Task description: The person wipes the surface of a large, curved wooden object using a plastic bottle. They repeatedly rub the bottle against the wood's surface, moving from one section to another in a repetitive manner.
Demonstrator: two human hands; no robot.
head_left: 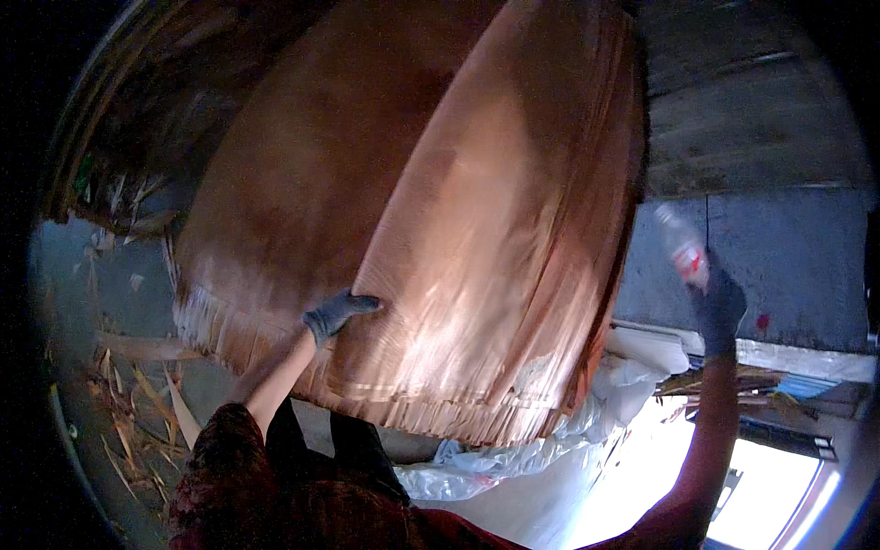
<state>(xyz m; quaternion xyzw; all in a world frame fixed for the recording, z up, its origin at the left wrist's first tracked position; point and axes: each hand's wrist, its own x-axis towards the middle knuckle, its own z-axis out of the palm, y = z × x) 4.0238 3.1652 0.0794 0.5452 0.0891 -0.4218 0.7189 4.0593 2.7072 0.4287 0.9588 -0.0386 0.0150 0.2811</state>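
A thick stack of reddish-brown wood veneer sheets (pixel 275 174) fills the middle of the view, its ragged near edges fanned out. My left hand (pixel 341 313), in a dark glove with bare fingertips, is closed on the left edge of the top veneer sheet (pixel 467 211), near its front corner. Off to the right, my right hand (pixel 720 298), also gloved, is raised beside the stack. It grips a clear plastic bottle (pixel 680 240) with a red patch near the hand. The bottle is tilted up to the left and smeared by motion.
Broken veneer strips (pixel 137 422) litter the floor at left. Crumpled clear plastic sheeting (pixel 550 440) lies below the stack's near right side. A grey-blue wall panel (pixel 797 266) stands behind my right hand. Bright light comes through an opening (pixel 761 490) at lower right.
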